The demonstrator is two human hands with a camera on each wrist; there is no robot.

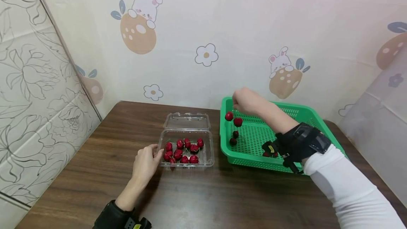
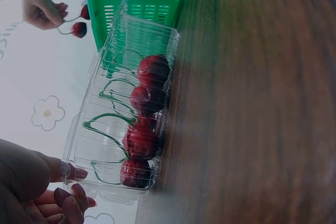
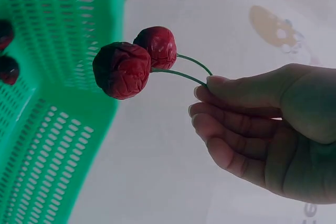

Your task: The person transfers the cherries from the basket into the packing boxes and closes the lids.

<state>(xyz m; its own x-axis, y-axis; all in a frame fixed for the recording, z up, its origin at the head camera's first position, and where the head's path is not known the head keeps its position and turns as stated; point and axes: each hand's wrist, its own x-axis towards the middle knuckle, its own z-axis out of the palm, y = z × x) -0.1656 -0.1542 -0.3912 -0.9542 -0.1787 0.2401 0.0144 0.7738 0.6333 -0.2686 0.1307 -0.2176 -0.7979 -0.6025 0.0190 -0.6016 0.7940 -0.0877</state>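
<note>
My right hand is raised over the left side of the green basket. Thumb and forefinger pinch the green stems of a pair of cherries, which show dark red and wrinkled in the right wrist view. My left hand holds the left edge of a clear plastic box, one fingertip showing through the plastic in the left wrist view. The box's hinged lid lies back, away from me. Inside are several red cherries with stems.
Several more cherries lie in the basket, some partly behind the right wrist's strap. Box and basket stand side by side on a brown wooden table. A patterned wall rises right behind them.
</note>
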